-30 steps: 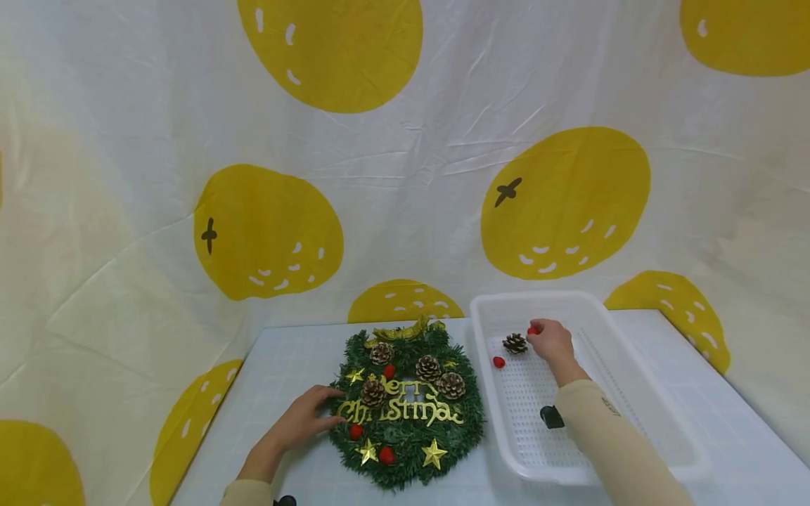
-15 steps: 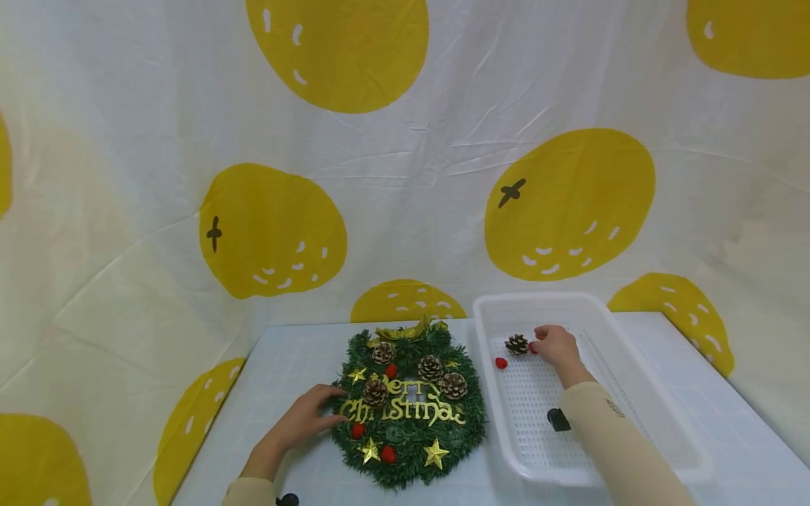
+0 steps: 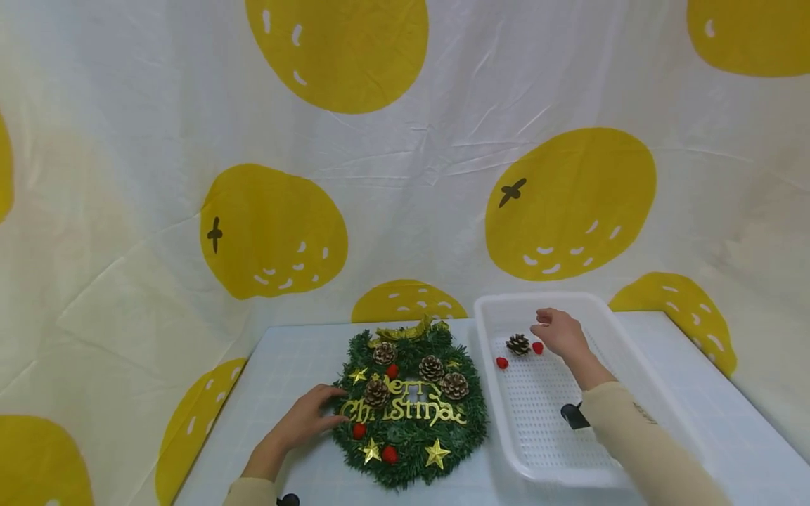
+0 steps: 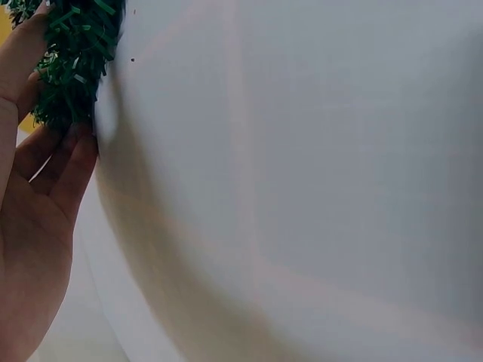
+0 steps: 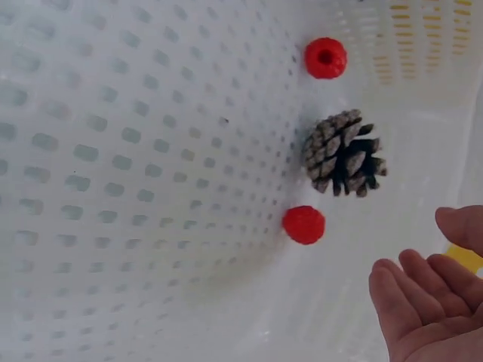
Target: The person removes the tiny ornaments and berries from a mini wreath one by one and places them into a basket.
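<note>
A green wreath (image 3: 405, 439) with gold "Merry Christmas" lettering, pine cones, red berries and gold stars lies on the table. My left hand (image 3: 306, 418) holds its left edge, thumb and fingers around the greenery (image 4: 79, 60) in the left wrist view. Over the white basket (image 3: 496, 422), my right hand (image 3: 562, 334) hovers with fingers relaxed, holding nothing. Just left of it in the basket lie a red berry (image 3: 538, 348), a pine cone (image 3: 517, 344) and another red berry (image 3: 502, 362). The right wrist view shows the cone (image 5: 343, 154) between the two berries, apart from the hand (image 5: 434, 309).
The basket stands right of the wreath on the pale table (image 3: 304, 351). Behind the table hangs a white curtain (image 3: 411, 232) with large yellow fruit shapes. A black wrist device (image 3: 574, 416) is near the right sleeve.
My right hand has let go of the red berry, which now lies beside the pine cone in the basket, and has lifted away slightly. My left hand has stayed at the wreath's edge.
</note>
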`<state>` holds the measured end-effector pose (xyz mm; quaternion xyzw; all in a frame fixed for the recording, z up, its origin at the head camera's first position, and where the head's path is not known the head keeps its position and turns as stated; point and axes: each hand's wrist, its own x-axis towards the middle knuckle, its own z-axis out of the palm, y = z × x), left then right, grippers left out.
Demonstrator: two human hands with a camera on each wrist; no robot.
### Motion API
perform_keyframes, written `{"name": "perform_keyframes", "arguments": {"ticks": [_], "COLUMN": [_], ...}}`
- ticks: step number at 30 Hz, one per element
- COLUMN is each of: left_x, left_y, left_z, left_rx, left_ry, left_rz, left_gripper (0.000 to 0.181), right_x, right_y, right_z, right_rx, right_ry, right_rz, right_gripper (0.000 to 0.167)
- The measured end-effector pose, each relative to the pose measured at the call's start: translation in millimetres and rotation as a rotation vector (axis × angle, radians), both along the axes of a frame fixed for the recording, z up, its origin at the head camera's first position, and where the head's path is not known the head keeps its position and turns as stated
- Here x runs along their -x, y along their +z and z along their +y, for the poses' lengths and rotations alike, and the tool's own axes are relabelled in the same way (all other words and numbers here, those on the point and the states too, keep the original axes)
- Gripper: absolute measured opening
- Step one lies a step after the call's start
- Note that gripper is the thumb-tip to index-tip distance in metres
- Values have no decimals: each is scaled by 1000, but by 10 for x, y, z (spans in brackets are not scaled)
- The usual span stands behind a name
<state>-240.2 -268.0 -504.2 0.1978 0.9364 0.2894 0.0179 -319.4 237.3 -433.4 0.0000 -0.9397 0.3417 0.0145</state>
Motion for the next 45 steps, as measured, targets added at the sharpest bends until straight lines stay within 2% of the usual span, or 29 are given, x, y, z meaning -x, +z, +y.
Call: {"name": "perform_keyframes", "arguments": {"ticks": [5,9,15,21,26,32,39,45], "left_x": [22,25,25,20,21,15,0,-5], "left_y": [-4,-5,-9,13,21,22,18,7], "left_z": [-11,-14,-21,-27,-26,-27,-19,-12], "left_rx": [8,8,12,13,17,10,3,0], "left_ry": [-7,-12,-9,-7,-12,-7,-12,-18], "left_rz": [15,23,19,19,15,10,21,23], "left_gripper": [51,52,52,52,53,52,51,52], "right_x": [-73,-201,-516,-839,-1065,-1284,-1442,-1518], "right_y": [161,303,511,618,631,628,542,433], "right_z": [-102,-209,-428,-668,-860,-1095,-1332,-1486], "right_rx": [-6,6,33,98,138,230,299,352], "right_ry": [51,104,178,225,271,346,387,438], "right_rz": [76,140,239,302,300,270,263,209], "right_gripper": [52,51,50,50,52,52,45,44]}}
